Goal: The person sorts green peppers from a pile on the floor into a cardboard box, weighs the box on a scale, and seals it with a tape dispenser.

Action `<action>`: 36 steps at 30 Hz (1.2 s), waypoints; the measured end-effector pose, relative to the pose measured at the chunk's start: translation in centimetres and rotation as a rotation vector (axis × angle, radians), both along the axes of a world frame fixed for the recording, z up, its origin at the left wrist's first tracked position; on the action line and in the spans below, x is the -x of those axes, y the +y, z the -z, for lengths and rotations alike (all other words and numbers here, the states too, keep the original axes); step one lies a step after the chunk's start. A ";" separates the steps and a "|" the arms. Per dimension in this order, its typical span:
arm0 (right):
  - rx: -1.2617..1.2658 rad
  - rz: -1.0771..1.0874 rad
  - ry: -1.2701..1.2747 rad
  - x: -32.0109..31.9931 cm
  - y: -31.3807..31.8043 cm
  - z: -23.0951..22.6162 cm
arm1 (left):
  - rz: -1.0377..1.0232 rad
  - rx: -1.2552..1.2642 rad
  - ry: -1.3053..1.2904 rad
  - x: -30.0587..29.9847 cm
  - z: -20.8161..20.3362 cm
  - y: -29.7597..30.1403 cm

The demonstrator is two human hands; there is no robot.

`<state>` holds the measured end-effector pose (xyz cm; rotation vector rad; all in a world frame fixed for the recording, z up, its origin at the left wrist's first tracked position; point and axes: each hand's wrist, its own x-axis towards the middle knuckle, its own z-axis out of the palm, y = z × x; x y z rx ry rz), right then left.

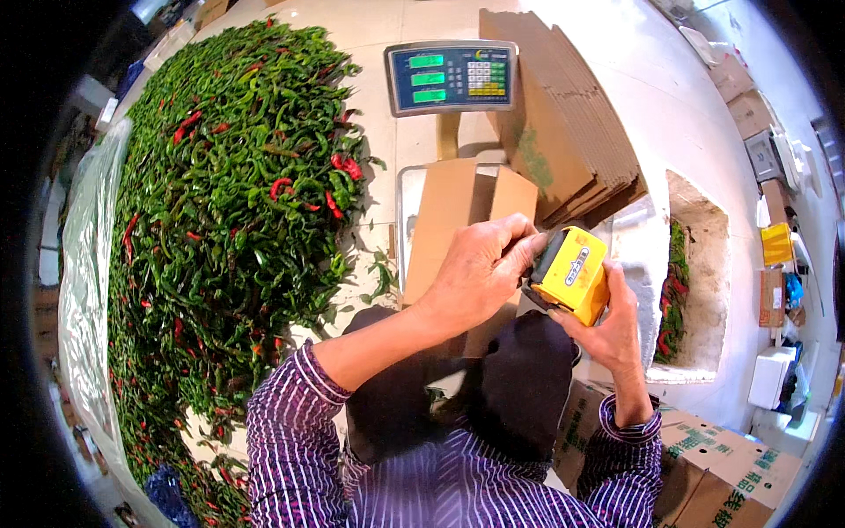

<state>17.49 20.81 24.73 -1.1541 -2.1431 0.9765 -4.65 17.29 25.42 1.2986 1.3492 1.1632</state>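
In front of my knees I hold a yellow tape dispenser with a dark front edge. My right hand grips its lower right side, thumb underneath and fingers around it. At the dark edge, thumb and forefinger of my left hand are pinched together; whether they hold a tape end is too small to tell. Just beyond my left hand, a cardboard box with raised flaps stands on a scale's platform. The scale's display, with lit green readouts, rises behind it.
A large heap of green peppers with some red ones covers the floor at left, beside a clear plastic sheet. Flattened cardboard stands stacked right of the scale. A white foam box holds peppers at right; printed cartons lie near.
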 end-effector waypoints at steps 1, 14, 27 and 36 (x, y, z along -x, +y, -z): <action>0.009 -0.007 -0.018 0.4 0.0 -0.1 | -0.023 0.000 -0.006 0.3 0.4 -0.3; -0.122 -0.320 -0.199 8.5 3.3 -1.4 | -0.223 0.045 0.034 7.5 6.0 -1.7; -0.074 -0.271 -0.116 6.9 3.4 0.3 | -0.107 0.251 -0.565 10.3 5.6 -3.2; -0.212 -0.310 -0.232 8.5 2.9 -0.4 | -0.215 0.057 -0.277 7.5 6.4 -1.9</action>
